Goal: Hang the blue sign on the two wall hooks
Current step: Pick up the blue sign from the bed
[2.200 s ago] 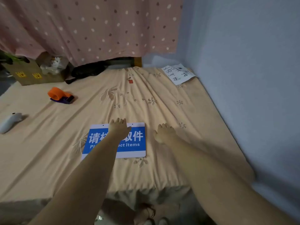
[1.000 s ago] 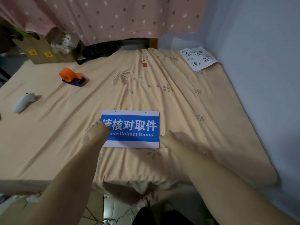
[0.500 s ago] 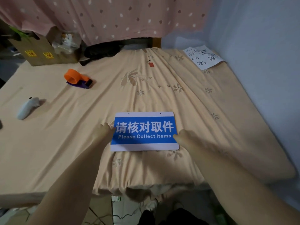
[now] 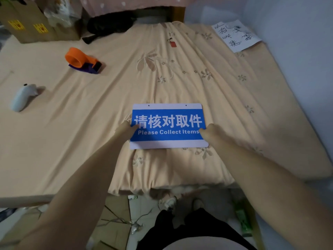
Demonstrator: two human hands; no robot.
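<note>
Both bare forearms stretched forward and converging toward the middle of the view, left from the near-left corner, right from the near-right. Left hand (image 4: 126, 129) palm-down, fingertips on the left edge of the sign (image 4: 167, 126); right hand (image 4: 210, 131) mirrored at the right edge, fingers curled against it. Grip on either side too blurred to tell.

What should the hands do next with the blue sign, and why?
Probably pinch both short edges and lift. The blue sign lies flat on the bed sheet, with the left hand and right hand touching its sides. No wall hooks are in view.
</note>
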